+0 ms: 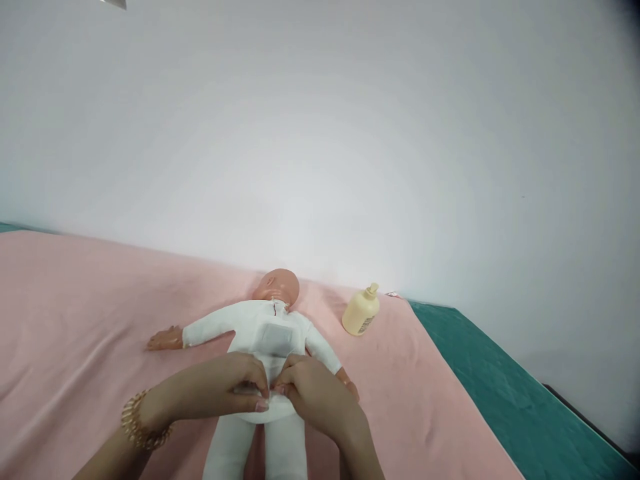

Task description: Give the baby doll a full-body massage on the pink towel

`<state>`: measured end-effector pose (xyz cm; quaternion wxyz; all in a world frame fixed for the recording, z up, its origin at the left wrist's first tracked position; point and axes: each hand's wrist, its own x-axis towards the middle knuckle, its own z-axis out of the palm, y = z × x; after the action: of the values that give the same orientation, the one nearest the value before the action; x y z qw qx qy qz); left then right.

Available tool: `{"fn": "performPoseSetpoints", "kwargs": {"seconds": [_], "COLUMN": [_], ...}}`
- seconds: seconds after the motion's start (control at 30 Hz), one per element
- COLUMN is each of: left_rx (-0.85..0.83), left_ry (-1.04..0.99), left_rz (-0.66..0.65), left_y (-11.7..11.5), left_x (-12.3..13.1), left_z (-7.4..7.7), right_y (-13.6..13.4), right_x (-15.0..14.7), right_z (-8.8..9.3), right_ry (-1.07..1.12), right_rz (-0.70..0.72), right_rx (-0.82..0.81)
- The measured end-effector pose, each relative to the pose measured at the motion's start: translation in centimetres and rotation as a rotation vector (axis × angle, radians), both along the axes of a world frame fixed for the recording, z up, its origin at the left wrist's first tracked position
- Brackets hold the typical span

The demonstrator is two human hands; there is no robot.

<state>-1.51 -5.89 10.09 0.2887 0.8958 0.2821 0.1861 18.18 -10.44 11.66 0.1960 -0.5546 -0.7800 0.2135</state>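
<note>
Working from afar, I bring both hands together over the lower belly of a doll (pixel 245 341) lying on a pink sheet (pixel 100 320), its white-covered arms spread wide. My left hand (pixel 246 381), a beaded bracelet (pixel 142 421) at its wrist, and my right hand (pixel 309 387) nearly meet, fingertips on the white material; how firmly they grip I cannot tell. A gray patch (pixel 275 339) marks the doll's chest. To the right stands a pale yellow pump bottle (pixel 361 312), near a green surface (pixel 495 373) and a plain wall (pixel 320 147).
</note>
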Motion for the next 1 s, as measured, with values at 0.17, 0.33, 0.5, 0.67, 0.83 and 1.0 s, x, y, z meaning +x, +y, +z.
{"fn": "performPoseSetpoints", "kwargs": {"seconds": [0.17, 0.33, 0.5, 0.67, 0.83, 1.0], "left_rx": [-0.173, -0.095, -0.077, -0.067, -0.059, -0.027], "left_ry": [0.031, 0.047, 0.044, 0.007, -0.007, -0.001], "left_rz": [0.006, -0.006, 0.004, 0.031, 0.051, 0.050], "left_y": [0.2, 0.4, 0.3, 0.7, 1.1, 1.3], "left_x": [-0.1, 0.1, 0.0, 0.3, 0.5, 0.4], "left_z": [0.0, -0.7, 0.8, 0.8, -0.6, -0.7], "right_y": [0.6, 0.8, 0.7, 1.1, 1.9, 1.9], "right_x": [-0.2, -0.5, 0.2, 0.4, 0.2, 0.1], "right_z": [0.1, -0.5, -0.2, -0.3, -1.3, -1.1], "right_ry": [-0.034, -0.014, 0.016, 0.009, -0.006, -0.025], "right_rz": [0.019, 0.019, -0.009, -0.055, -0.028, -0.015], "right_rx": [-0.111, -0.092, -0.036, -0.086, -0.102, -0.082]}}
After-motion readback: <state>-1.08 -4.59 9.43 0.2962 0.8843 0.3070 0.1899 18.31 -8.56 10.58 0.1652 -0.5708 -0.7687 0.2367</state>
